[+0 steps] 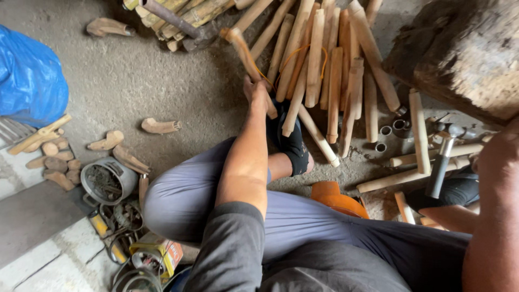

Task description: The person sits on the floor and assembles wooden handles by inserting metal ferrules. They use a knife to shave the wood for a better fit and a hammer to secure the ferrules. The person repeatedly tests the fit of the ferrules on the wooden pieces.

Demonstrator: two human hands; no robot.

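Observation:
My left hand (257, 93) reaches forward over my crossed legs and is closed around a pale wooden handle (241, 50), which slants up and to the left. The handle comes off a pile of similar wooden handles (324, 70) lying on the concrete floor, with an orange string loop (303, 53) among them. My right arm (494, 184) shows at the right edge; its fingers are out of sight. Next to it a hammer (442, 162) with a dark handle leans head-up.
A big rough wood block (465, 48) stands at the top right. Metal rings (393, 128) lie by the pile. On the left are a blue bag (27, 81), carved wooden pieces (54, 159) and a metal bowl (107, 181) of dark bits. An orange object (336, 198) sits by my knee.

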